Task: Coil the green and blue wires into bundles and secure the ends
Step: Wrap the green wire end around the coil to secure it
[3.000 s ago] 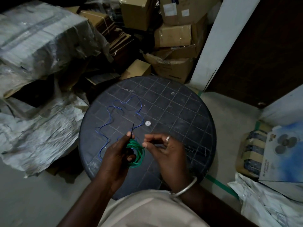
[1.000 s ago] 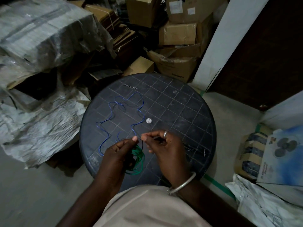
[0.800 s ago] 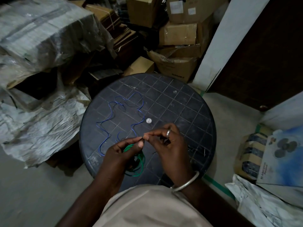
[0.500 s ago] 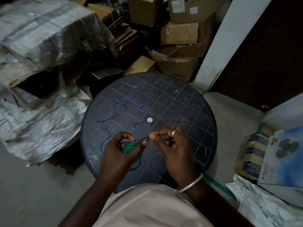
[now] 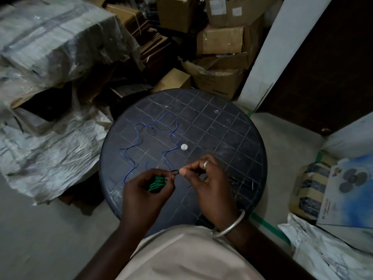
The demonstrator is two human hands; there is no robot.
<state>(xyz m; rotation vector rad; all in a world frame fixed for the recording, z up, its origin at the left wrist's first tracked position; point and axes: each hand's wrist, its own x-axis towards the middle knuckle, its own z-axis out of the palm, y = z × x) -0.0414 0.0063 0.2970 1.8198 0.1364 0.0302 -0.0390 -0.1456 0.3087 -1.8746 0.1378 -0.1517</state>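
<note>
Change: half a second ago the green coil (image 5: pixel 156 183) hung loose below the palm. Now it sits bunched tighter inside the fingers, and its dark tail (image 5: pixel 175 171) has shrunk to a small loop between the two hands.
Left hand (image 5: pixel 145 186): fingers curled round the green coil, over the table's (image 5: pixel 232 138) 6 o'clock edge.
Right hand (image 5: pixel 205 178): thumb and forefinger pinch the dark tail, at 3 o'clock from the left hand, fingertips nearly meeting.
Green coil: several bright strands packed side by side, mostly hidden by the fingers.
Blue wire (image 5: pixel 139 138): uncoiled, a wavy squiggle lying flat from 9 to 11 o'clock on the table.
White disc (image 5: pixel 183 146): near the table's centre, at 3 o'clock from the blue wire.
</note>
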